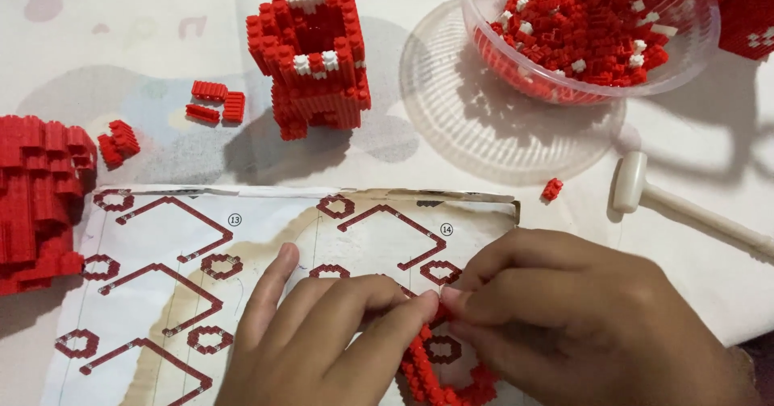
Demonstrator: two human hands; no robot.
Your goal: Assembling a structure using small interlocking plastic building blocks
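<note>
Much of the red brick ring point(439, 378) is covered by the two hands, and its lower part is cut off by the bottom edge of the view; only a curved run of small red bricks is seen below the fingers. Where the fingertips meet the ring cannot be made out exactly. A red brick build point(36, 196) is cut off at the left edge, and another red build point(750, 11) is clipped at the top right corner.

The left hand point(322, 333) is held with fingers curled and narrowed, its fingertips pressed on the upper end of the ring, the thumb stretched out over the instruction sheet point(169, 293). The right hand point(564, 309) is closed tightly, fingertips pinched on the same spot, touching the left fingertips. The ring lies on the sheet, at its lower right part.

A clear plastic bowl point(693, 51) at the top right is filled with loose red and white bricks. Its clear lid point(451, 124) lies flat beneath and beside it. A square red tower point(310, 59) with white bricks is seen standing above the sheet, with loose red pieces point(216, 104) to its left. A small white mallet point(645, 192) is laid at the right, a single red brick point(552, 189) near it.
</note>
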